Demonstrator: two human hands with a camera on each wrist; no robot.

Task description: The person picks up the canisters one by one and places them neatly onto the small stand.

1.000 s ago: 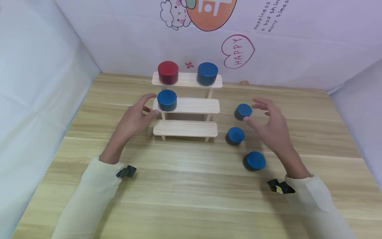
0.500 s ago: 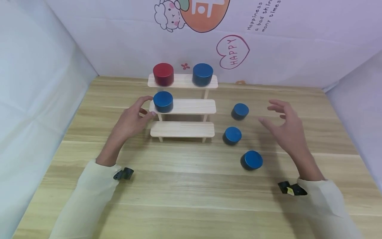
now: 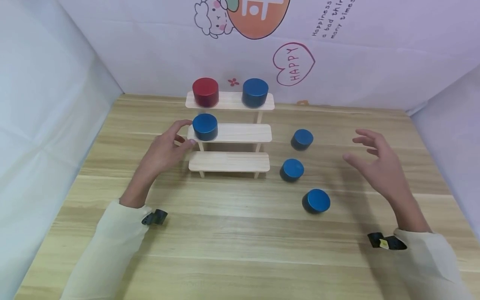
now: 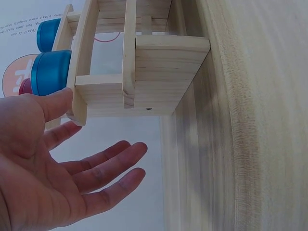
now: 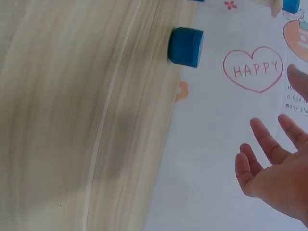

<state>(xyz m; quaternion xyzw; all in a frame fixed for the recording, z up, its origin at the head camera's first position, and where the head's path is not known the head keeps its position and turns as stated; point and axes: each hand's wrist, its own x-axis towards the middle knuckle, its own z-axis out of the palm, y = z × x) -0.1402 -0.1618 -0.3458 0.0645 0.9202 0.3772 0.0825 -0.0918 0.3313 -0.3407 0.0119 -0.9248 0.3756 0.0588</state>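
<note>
A three-tier wooden rack (image 3: 228, 161) stands toward the back of the table. At the left end of its middle tier, my left hand (image 3: 163, 152) holds the board between thumb and forefinger, its other fingers spread below in the left wrist view. A blue cylinder (image 3: 205, 127) sits on that tier, right beside the fingertips. On the top tier are a red cylinder (image 3: 205, 92) and a blue cylinder (image 3: 255, 93). My right hand (image 3: 384, 166) hovers over the right side of the table, fingers apart, holding nothing. Nearest to it is a small blue cylinder (image 3: 301, 139) on the table.
Two more blue cylinders stand right of the rack: a smaller one (image 3: 292, 170) and a wider one (image 3: 316, 201) nearer the front. A printed white cloth (image 3: 360, 79) rises behind the table (image 3: 225, 233), with plain white sheets at both sides.
My right hand has drawn away to the right from the farthest small blue cylinder, which stays on the table. The left hand keeps its place at the rack; the head view has shifted slightly.
</note>
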